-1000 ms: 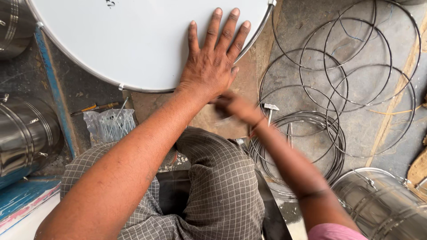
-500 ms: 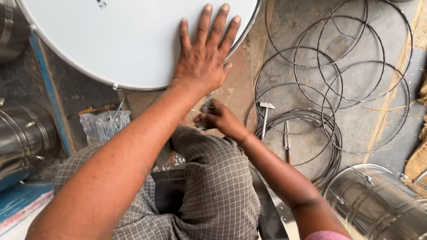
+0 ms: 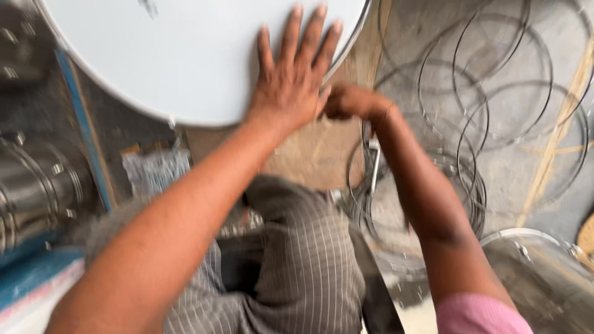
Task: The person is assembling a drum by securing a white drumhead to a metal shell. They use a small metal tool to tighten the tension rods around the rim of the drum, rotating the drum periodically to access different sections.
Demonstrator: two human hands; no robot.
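Observation:
A large round white metal disc (image 3: 185, 55) fills the top left of the head view. My left hand (image 3: 294, 80) lies flat on its lower right part, fingers spread. My right hand (image 3: 349, 102) is curled into a fist at the disc's rim, right beside my left thumb. Whether something small is pinched in it I cannot tell, as the frame is blurred. My knee in checked grey cloth (image 3: 297, 266) sits below the hands.
Several thin wire rings (image 3: 495, 93) lie on the floor at the right. A small hammer (image 3: 373, 164) lies among them. Shiny steel drums stand at the left (image 3: 31, 192) and bottom right (image 3: 544, 278). A clear bag of small parts (image 3: 154, 170) rests near my knee.
My right hand rose from the floor near my knee up to the disc's rim beside my left hand. My left hand stayed flat on the disc.

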